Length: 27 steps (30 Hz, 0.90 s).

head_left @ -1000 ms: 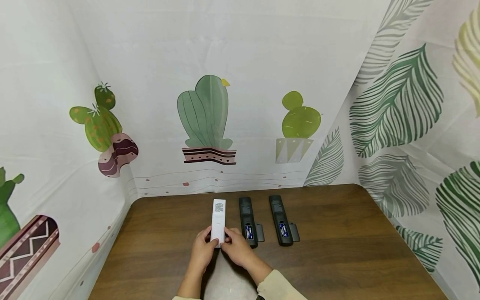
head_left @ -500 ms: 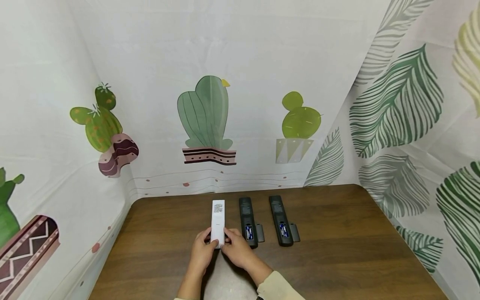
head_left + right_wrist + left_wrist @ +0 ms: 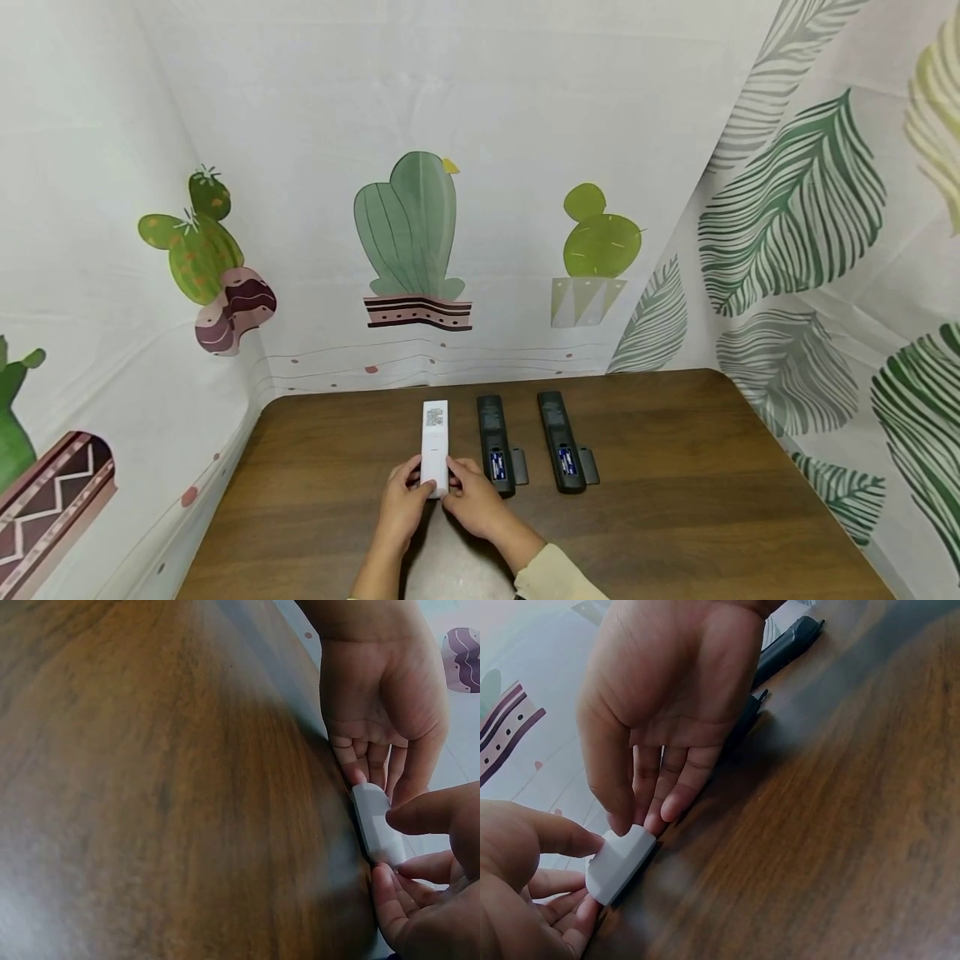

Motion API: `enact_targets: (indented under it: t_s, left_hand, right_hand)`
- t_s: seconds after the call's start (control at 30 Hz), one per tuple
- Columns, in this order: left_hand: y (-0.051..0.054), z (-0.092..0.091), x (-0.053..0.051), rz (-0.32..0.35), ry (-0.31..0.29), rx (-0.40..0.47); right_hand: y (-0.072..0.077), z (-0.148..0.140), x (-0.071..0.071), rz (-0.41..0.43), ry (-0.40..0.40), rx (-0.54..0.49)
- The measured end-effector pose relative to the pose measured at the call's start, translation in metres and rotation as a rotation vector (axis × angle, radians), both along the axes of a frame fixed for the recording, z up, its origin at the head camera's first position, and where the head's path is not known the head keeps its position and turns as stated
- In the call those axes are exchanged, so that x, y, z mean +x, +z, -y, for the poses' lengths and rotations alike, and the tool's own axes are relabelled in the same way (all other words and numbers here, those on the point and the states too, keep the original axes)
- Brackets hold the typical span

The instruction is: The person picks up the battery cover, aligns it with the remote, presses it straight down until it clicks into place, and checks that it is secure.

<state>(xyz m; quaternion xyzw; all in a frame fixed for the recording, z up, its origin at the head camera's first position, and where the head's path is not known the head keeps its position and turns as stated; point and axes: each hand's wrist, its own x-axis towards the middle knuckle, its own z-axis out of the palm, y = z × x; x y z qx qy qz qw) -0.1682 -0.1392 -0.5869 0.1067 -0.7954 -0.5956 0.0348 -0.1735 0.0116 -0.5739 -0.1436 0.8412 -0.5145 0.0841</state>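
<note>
Face down, with its printed label at the far end, a white remote control [image 3: 435,437] is held at its near end by both hands. My left hand [image 3: 402,504] grips its left side, the thumb lying on the top and the fingers along the edge. From the right, my right hand [image 3: 477,502] pinches the same end between thumb and fingers. In the left wrist view, the rounded end of the white remote [image 3: 622,862] sits just at the tabletop between the two hands. The fingers hide part of its sides.
Right of the hands lies a black remote [image 3: 492,425] with batteries showing in its uncovered compartment and a battery cover [image 3: 521,467] beside it. Another black remote [image 3: 556,425] lies farther right, its own cover [image 3: 589,465] alongside. A printed cloth [image 3: 510,358] stands behind the wooden table [image 3: 675,492].
The white remote's far end has shifted slightly left and a little toward me. Both hands keep nearly the same hold. The black remotes have stayed put.
</note>
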Motion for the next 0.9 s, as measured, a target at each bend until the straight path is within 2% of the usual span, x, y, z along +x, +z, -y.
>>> enact_targets:
  t_s: [0.27, 0.5, 0.73, 0.9]
  left_hand:
    - [-0.0012, -0.0006, 0.001, -0.038, 0.016, -0.016]
    - [-0.0017, -0.0012, -0.0002, -0.014, 0.013, 0.019]
    - [-0.0028, -0.0028, 0.0002, -0.04, 0.046, -0.009]
    - [-0.0031, -0.0025, 0.0001, -0.003, 0.046, 0.022]
  right_hand:
    - [-0.0026, -0.0001, 0.0009, 0.0, 0.001, 0.021]
    - [-0.0015, -0.0003, 0.0016, 0.008, 0.001, 0.027]
    - [-0.0004, 0.0003, 0.0013, 0.015, -0.003, 0.019]
    - [0.002, -0.0001, 0.0012, 0.007, -0.006, 0.016]
